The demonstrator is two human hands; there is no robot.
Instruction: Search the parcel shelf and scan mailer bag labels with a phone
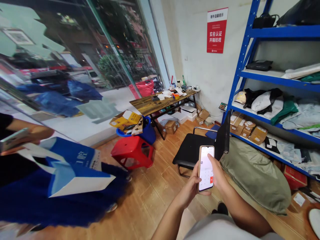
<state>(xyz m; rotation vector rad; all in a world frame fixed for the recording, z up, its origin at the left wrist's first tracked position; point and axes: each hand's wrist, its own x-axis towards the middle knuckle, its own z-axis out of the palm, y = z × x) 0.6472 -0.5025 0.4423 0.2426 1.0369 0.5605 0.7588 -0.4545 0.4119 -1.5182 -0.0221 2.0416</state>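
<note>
A smartphone (205, 168) is held upright in front of me, its lit screen showing a number keypad with an orange-red key at the lower right. My left hand (190, 187) is closed round its left side and lower back, with the thumb at the left edge. On the other side, my right hand (218, 171) grips the phone's right edge, and its thumb lies over the upper part of the screen. The right hand's other fingers are hidden behind the phone. Just beyond the phone stands a black chair (186, 150) with a metal armrest.
At left a person holds a phone (15, 138) and a blue-and-white bag (82, 185). A red stool (135, 151), blue bin (150, 131) and cluttered wooden table (147, 104) stand ahead. Right are blue shelves (285, 32) with parcels and a big olive sack (255, 176) on the floor.
</note>
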